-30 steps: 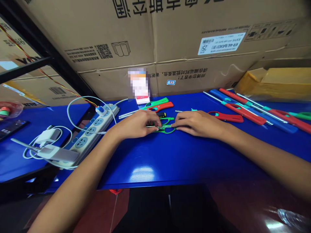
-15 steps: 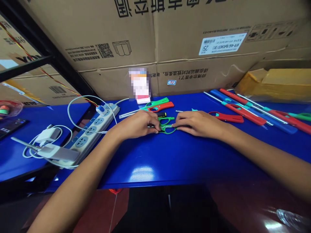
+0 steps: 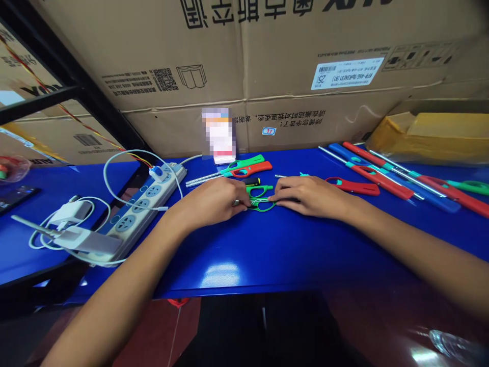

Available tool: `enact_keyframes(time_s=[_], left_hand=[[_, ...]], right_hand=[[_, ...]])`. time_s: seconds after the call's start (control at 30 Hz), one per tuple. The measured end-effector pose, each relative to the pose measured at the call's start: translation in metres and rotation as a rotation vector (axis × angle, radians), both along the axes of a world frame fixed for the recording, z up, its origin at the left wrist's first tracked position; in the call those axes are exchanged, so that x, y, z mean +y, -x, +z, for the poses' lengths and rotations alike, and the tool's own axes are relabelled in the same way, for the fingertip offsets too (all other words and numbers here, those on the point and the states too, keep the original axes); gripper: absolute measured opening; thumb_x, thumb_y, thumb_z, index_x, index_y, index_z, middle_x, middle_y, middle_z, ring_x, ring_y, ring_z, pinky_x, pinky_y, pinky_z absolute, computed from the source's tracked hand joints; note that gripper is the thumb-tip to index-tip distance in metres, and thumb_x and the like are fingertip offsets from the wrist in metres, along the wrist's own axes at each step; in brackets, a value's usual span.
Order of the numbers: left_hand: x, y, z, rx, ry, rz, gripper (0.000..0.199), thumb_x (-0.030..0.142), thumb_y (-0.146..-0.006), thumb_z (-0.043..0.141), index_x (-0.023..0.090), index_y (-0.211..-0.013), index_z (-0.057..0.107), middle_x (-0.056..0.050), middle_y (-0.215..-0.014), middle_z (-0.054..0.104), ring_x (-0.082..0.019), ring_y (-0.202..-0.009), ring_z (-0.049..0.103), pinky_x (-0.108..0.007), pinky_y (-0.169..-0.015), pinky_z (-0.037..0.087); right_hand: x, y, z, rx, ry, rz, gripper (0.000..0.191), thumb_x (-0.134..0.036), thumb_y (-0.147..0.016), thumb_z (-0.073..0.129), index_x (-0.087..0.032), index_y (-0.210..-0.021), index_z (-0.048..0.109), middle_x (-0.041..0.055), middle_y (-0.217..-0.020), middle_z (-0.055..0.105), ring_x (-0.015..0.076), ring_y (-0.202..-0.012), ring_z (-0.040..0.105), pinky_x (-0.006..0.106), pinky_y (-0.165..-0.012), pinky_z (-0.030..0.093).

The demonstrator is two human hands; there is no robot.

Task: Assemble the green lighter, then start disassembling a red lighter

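Note:
On the blue table, a green lighter casing lies between my hands, with thin pale wires in it. My left hand pinches its left end, thumb and fingertips pressed together; what else they hold is hidden. At the right end my right hand has its fingers closed on the casing's edge. Just behind is a second green casing piece with a trigger opening. A black and yellow handle shows past my left fingers. A red lighter lies partly under my right hand.
A green lighter and a red one lie behind my hands. Several long lighters fan out at right, near a yellow-taped box. A phone leans on the cardboard. A power strip with chargers and cables stands left.
My hands stay at the green casing with almost the same grip. The view has shifted slightly; nothing else has visibly moved.

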State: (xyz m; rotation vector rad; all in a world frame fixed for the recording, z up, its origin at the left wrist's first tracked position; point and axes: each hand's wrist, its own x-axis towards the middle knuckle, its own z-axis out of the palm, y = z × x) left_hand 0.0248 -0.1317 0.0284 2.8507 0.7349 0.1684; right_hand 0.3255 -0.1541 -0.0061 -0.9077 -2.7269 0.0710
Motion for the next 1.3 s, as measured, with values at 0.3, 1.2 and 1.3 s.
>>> enact_keyframes(time_s=[0.3,1.2,1.3], left_hand=[[0.008,-0.007,-0.009,-0.042,-0.01,-0.078,0.014,0.015,-0.1,0.068,0.018,-0.106,0.08,-0.006,-0.104,0.076,-0.021,-0.097,0.074,-0.034,-0.087,0.056],[0.007,-0.001,-0.025,-0.285,0.27,0.044,0.003,0.018,-0.097,0.078,0.018,-0.098,0.081,-0.003,-0.095,0.076,-0.015,-0.083,0.07,-0.027,-0.078,0.051],[0.005,-0.002,-0.025,-0.289,0.272,0.075,0.005,0.016,-0.097,0.077,0.017,-0.099,0.081,-0.003,-0.094,0.074,-0.014,-0.079,0.068,-0.026,-0.074,0.051]], right_hand=[[0.002,-0.004,-0.002,0.004,-0.003,0.048,0.028,-0.031,-0.112,0.055,-0.023,-0.124,0.079,0.0086,-0.117,0.077,0.0247,-0.104,0.077,0.034,-0.084,0.06],[0.0,-0.002,-0.003,0.089,0.108,0.08,0.025,-0.03,-0.111,0.058,-0.025,-0.125,0.077,0.0047,-0.113,0.076,0.0203,-0.101,0.075,0.032,-0.086,0.056],[0.0,-0.001,-0.002,0.106,0.137,0.089,0.024,-0.03,-0.111,0.058,-0.025,-0.125,0.077,0.0045,-0.113,0.076,0.0191,-0.099,0.074,0.03,-0.086,0.055]])
